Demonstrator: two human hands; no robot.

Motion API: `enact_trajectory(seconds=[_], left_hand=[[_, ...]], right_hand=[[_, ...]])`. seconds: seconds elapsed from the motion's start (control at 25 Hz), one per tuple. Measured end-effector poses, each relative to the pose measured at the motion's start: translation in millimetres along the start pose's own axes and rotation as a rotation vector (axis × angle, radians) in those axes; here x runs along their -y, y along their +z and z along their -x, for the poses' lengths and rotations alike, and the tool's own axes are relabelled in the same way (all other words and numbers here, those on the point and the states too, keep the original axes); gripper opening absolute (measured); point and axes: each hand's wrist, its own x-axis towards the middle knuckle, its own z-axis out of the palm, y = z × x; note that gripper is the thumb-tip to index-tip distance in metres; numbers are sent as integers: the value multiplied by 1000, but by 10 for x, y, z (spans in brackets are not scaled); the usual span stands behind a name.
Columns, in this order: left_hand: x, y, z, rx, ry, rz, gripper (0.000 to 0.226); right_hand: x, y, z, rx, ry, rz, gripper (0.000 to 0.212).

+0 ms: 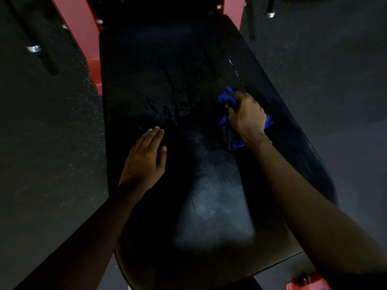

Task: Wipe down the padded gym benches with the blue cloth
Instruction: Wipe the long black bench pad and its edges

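Two hands on the bench pad (157, 59): left hand (144, 158) flat, released; right hand (245, 116) clenched round blue cloth (225, 98).

bench pad (159, 65): black padded vinyl-like cover, cracked and peeling rough in its middle, dull sheen at its near end | blue cloth (225, 98): soft, crumpled fabric, matt, on the pad's right side | frame (77, 24) left of the pad: red painted, smooth | floor (52, 132) beside the pad: dark, speckled, matt, grainy
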Motion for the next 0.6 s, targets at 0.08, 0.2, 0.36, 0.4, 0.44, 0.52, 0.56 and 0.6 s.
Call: enact_trajectory(seconds=[0.08,0.2,0.36,0.4,0.44,0.52,0.56,0.6], left_hand=[[-3,8,-4,-6,-5,13,55],[-6,9,-4,-13,-11,20,55],[-7,-1,-1,-8,-3,16,55],[-18,-10,-3,-6,-8,11,56],[-23,-15,-3,0,-16,6,56],[-24,-25,1,12,-22,3,57],[-21,-28,0,16,-20,9,58],[-17,-30,-4,14,-17,20,58]], right_hand=[[42,20,77,-10,36,0,35],[335,153,512,4,-47,14,38],[457,235,758,58,-312,-10,37],[419,216,609,58,-301,-18,36],[393,206,431,47,-255,-21,35],[379,186,70,18,-104,2,34],[411,191,-47,6,-36,18,35],[481,209,-85,-1,2,43,36]])
